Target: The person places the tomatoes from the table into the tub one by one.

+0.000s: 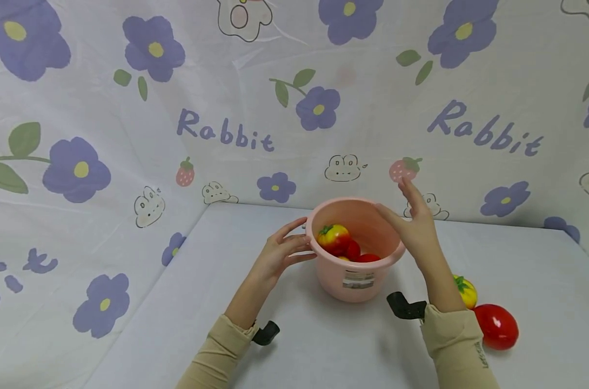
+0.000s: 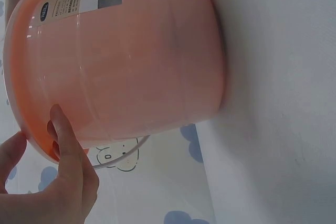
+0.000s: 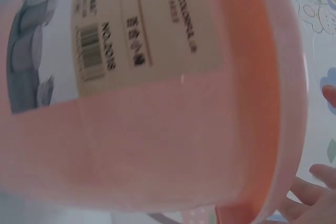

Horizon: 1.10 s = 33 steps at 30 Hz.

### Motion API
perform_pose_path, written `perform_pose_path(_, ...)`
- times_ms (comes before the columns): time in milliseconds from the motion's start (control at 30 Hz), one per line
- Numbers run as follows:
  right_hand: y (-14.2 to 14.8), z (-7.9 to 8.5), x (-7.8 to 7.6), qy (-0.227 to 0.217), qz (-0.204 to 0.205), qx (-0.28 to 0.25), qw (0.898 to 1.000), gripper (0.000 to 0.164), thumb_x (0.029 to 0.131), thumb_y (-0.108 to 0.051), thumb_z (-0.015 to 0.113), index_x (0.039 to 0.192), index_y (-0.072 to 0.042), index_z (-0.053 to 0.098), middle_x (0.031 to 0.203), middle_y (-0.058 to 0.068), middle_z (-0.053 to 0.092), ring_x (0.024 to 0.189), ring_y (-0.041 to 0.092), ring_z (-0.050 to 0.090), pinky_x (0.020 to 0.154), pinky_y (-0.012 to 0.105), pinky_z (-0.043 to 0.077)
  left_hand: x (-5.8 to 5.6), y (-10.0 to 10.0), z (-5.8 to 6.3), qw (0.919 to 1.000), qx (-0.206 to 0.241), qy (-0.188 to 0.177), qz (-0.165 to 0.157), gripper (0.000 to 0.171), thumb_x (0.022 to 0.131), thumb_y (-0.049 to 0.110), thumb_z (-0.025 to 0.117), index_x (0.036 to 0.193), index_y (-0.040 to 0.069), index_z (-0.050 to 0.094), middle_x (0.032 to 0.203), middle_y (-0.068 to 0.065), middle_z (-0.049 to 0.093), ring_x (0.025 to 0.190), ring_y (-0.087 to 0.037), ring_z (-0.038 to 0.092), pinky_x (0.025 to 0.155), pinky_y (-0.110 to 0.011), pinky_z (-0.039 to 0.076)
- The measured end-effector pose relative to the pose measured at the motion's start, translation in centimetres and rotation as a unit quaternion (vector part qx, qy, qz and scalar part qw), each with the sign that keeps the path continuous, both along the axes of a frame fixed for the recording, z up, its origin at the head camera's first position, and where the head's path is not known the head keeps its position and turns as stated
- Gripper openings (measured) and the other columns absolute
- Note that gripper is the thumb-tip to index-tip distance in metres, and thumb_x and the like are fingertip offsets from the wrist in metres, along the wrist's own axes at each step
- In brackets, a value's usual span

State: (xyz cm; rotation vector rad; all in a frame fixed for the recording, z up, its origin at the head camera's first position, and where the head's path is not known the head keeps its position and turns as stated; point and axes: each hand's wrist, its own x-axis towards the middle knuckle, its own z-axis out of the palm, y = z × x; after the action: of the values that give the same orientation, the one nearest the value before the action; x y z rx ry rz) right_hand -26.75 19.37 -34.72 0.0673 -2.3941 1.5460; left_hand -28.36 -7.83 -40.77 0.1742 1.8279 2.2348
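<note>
"Rabbit" on cloth [image 1: 372, 135], "NO.2018" on bucket [image 3: 157, 145]

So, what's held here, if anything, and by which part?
The bucket, by its rim, in the left grip. The right grip, spread open beside the rim, holds nothing.

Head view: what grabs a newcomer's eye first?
Probably the pink bucket near the middle of the white table, with a red-and-yellow fruit showing inside. Next, the glossy red fruit outside it, lower right, beside a partly hidden yellow one. Behind everything, the backdrop with purple flowers and "Rabbit" lettering.
</note>
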Motion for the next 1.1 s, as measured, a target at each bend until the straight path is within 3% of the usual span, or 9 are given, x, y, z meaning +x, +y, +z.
perform_pose_path(233, 1.5, -0.9, 0.6, -0.011, -0.014, -0.006, 1.0, 0.088, 0.09, -0.041, 0.067, 0.158, -0.027, 0.012, 0.164, 0.006, 0.021, 0.153, 0.03, 0.012, 0.121, 0.063, 0.015, 0.1, 0.0, 0.2, 1.0, 0.003, -0.002, -0.006, 0.046, 0.094, 0.019, 0.063, 0.139, 0.024, 0.053, 0.131, -0.022, 0.06, 0.095, -0.015, 0.071, 0.097, -0.046, 0.054)
perform_pose_path(567, 4.4, -2.5, 1.2, -0.025, -0.054, -0.022, 0.998, 0.086, 0.093, -0.042, 0.062, 0.158, -0.025, 0.01, 0.164, 0.007, 0.021, 0.153, 0.029, 0.014, 0.123, 0.056, 0.013, 0.1, 0.1, 0.3, 1.0, -0.003, -0.003, -0.004, 0.047, 0.094, 0.02, 0.064, 0.139, 0.025, 0.053, 0.135, -0.024, 0.056, 0.097, -0.016, 0.071, 0.096, -0.046, 0.054)
perform_pose_path(733, 5.5, -3.5, 1.6, -0.037, -0.068, -0.019, 0.997, 0.087, 0.093, -0.043, 0.062, 0.158, -0.025, 0.008, 0.164, 0.007, 0.018, 0.153, 0.03, 0.013, 0.123, 0.059, 0.011, 0.1, 0.0, 0.3, 1.0, -0.007, -0.002, -0.002, 0.047, 0.094, 0.02, 0.064, 0.139, 0.025, 0.052, 0.135, -0.024, 0.057, 0.098, -0.017, 0.071, 0.096, -0.045, 0.055)
perform_pose_path(1100, 7.8, -6.0, 2.3, -0.117, -0.109, -0.032, 0.987, 0.093, 0.09, -0.048, 0.063, 0.158, -0.029, 0.002, 0.166, 0.007, 0.012, 0.154, 0.033, 0.004, 0.116, 0.071, 0.009, 0.1, 0.0, 0.2, 1.0, -0.006, -0.003, -0.004, 0.047, 0.094, 0.021, 0.063, 0.139, 0.025, 0.052, 0.134, -0.023, 0.057, 0.097, -0.016, 0.071, 0.096, -0.046, 0.055)
